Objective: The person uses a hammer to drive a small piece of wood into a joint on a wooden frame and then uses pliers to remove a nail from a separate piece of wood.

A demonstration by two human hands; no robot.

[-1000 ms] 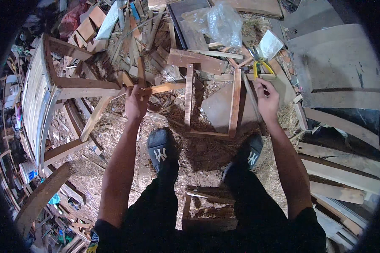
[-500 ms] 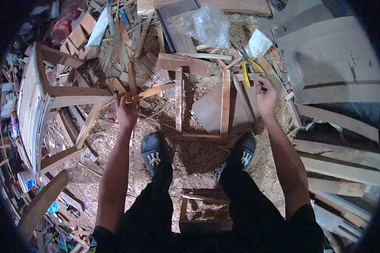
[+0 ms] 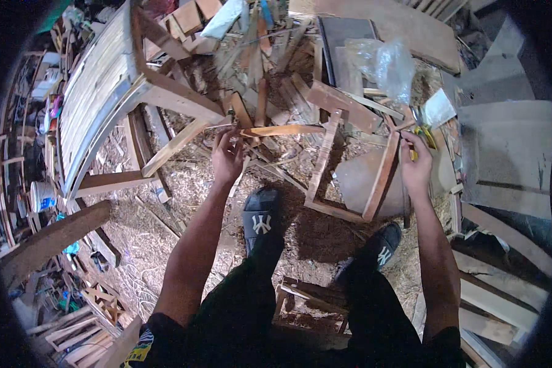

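Note:
My left hand is raised with curled fingers, close to the end of a thin light-brown wooden strip. What its fingers hold, if anything, is too small to make out. A U-shaped wooden frame stands in front of my feet, its two side bars pointing away from me. My right hand is at the far end of the right bar, thumb and forefinger nearly together; anything between them is too small to name. Yellow-handled pliers lie just beyond that hand, partly hidden by it.
At left stands a slatted wooden piece with crossbars and legs. Scrap wood and clear plastic wrap lie at the back. Boards are stacked at right. A small wooden box sits between my legs on shavings.
The view has swung left, so the scene sits further right in the picture. My right hand has come from beside the pliers to the end of the frame's right bar.

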